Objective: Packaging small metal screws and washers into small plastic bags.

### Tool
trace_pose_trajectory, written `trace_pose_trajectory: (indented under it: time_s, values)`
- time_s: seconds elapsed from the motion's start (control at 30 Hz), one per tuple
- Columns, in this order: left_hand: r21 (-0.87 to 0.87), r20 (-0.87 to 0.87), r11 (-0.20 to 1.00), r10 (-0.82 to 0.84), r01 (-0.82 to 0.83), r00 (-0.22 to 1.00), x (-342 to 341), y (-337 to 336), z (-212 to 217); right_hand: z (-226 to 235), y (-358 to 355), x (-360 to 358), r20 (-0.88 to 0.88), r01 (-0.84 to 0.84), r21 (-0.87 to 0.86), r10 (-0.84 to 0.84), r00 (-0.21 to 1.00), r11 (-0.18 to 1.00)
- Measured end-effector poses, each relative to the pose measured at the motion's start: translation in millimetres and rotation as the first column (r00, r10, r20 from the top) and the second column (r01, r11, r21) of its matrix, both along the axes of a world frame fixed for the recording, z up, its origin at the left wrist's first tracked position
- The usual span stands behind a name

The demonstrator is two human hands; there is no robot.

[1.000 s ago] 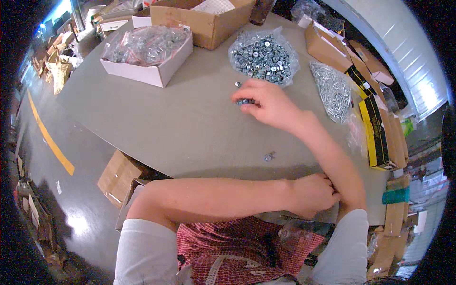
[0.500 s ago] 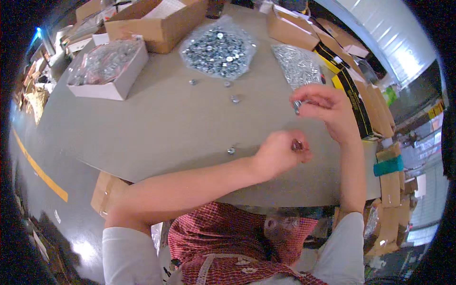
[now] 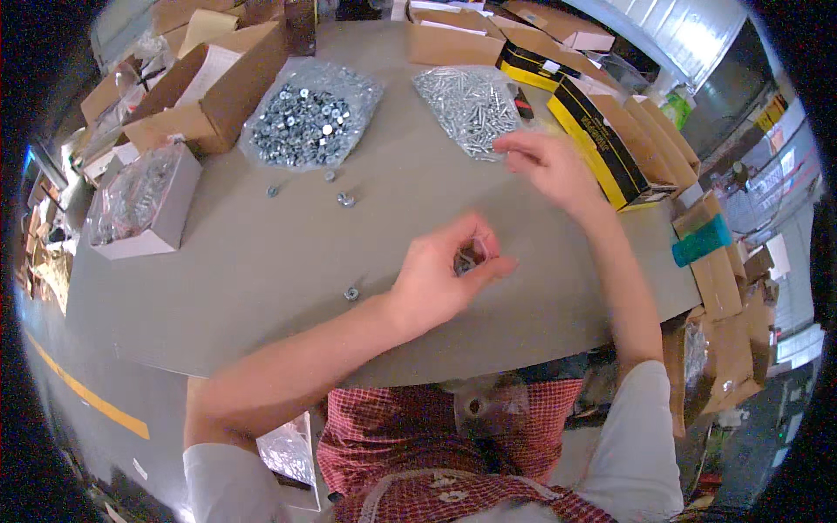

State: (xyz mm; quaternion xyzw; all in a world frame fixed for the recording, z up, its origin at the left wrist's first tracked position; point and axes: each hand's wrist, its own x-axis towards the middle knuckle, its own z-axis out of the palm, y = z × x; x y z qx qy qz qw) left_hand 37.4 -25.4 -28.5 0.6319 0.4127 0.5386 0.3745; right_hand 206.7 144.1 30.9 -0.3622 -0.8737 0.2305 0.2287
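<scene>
My left hand [image 3: 440, 272] is over the middle of the grey table, its fingers curled round some small metal parts [image 3: 468, 258]. Their exact kind is partly hidden by the fingers. Ahead and to the right, my right hand [image 3: 551, 167] reaches to the near edge of a clear bag of slim silver screws [image 3: 471, 106]; its fingers are bent and a little apart, with nothing visible between them. A second clear bag, of round silver nut-like pieces [image 3: 305, 122], lies further left. A few loose pieces of that sort [image 3: 346, 200] rest on the table, one piece [image 3: 351, 295] beside my left forearm.
At the far left stand a white box [image 3: 170, 209] holding bagged parts and an open cardboard box [image 3: 222, 109]. Along the right edge is a yellow-and-black carton [image 3: 606, 148], with more cartons behind. A teal roll [image 3: 702, 241] sits beyond the table's right edge.
My view has turned right. My right hand has moved forward to the screw bag, and the shiny piece at its fingertips no longer shows. My left hand has rolled, exposing more metal inside.
</scene>
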Motion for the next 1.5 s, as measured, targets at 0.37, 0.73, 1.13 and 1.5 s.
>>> trace_pose_trajectory:
  time_s: [0.37, 0.73, 1.13, 1.5]
  values:
    - [-0.111, -0.211, 0.990, -0.110, 0.088, 0.971, -4, 2, -9, -68, 3, -7, 0.288, -0.209, 0.374, 0.101, 0.952, 0.904]
    - [-0.088, -0.258, 0.994, -0.089, 0.069, 0.962, -1, 2, -7, -36, 14, 13, 0.091, 0.088, 0.116, -0.098, 0.991, 0.989]
    - [-0.041, -0.254, 0.998, -0.066, 0.057, 0.965, -5, 2, -13, -18, -12, -60, 0.534, -0.095, 0.311, -0.091, 0.841, 0.946]
    - [0.021, -0.212, 0.997, -0.069, 0.075, 0.975, -1, 3, -22, -19, -4, -50, 0.542, -0.119, 0.144, 0.022, 0.840, 0.982]
